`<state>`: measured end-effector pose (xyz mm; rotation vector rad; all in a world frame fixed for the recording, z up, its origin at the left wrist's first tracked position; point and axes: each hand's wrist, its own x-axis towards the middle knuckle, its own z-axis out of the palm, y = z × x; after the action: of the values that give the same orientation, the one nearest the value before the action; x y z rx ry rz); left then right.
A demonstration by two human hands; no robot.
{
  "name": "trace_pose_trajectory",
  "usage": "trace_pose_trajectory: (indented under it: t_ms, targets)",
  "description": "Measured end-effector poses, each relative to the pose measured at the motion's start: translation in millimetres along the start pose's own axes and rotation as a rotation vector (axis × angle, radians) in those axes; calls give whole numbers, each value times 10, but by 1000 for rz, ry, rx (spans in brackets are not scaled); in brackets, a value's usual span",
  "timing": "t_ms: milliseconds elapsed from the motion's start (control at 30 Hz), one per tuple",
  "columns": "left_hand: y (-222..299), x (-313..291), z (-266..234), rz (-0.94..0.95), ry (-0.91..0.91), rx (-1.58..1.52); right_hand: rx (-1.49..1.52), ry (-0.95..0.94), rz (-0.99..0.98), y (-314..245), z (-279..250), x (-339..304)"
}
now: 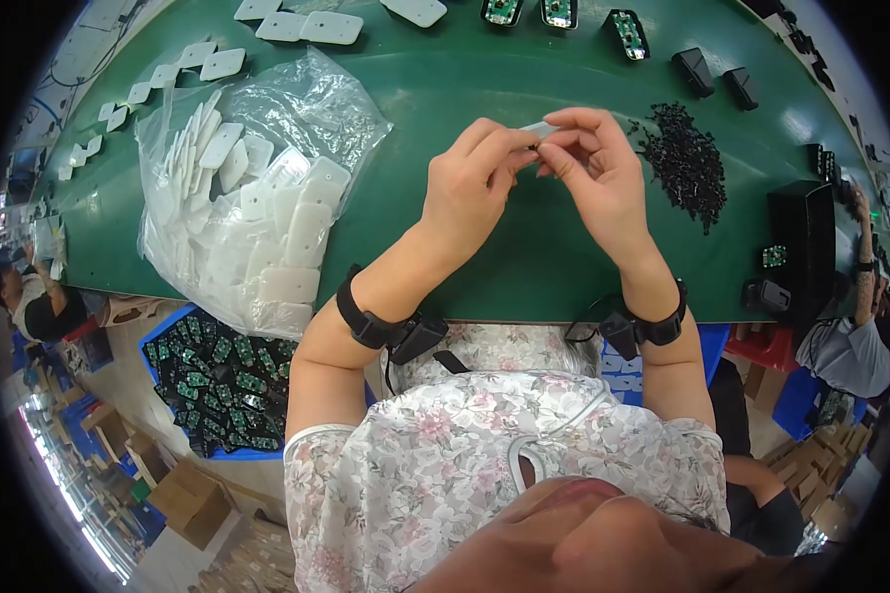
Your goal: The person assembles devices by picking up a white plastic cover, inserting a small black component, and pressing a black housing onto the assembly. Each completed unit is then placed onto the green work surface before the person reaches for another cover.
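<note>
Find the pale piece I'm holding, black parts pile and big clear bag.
Pale piece (541, 128): head view, visible part.
Black parts pile (684, 163): head view, middle.
Big clear bag (338, 101): head view, bare film.

Bright, even, cool light fills the scene. The desk (415, 99) carries a faint sheen, and the bag (336, 119) throws crinkled white highlights. Glaring light strips (61, 485) line the lower left. Fisheye curvature bends the edges toward blackness; distant detail goes soft.
</note>
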<state>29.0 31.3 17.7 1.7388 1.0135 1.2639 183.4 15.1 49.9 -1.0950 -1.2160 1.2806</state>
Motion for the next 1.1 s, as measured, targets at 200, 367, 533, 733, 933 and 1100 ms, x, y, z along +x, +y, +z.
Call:
trace_pose_trajectory:
  t_ms: [200, 367, 533, 733, 933, 1100]
  targets:
    - [96, 5, -100, -245, -26, -222, -646, 0, -341, -65, -40, -18]
    - [105, -10, -94, -368, -120, -406, -820, 100, -562, -64, -9, 2]
    - [143, -16, -116, -409, -144, -384, -960, -44, -705, -52, -97, -19]
    - [177, -2, -90, -433, -79, -572, -964, 30, -699, -86, -64, -32]
    - [99, 7, -169, -534, -135, -633, -808, 84, -447, -54, -28, -56]
    - [79, -27, -98, -493, -142, -616, -668, 116, -205, -66, -3, -83]
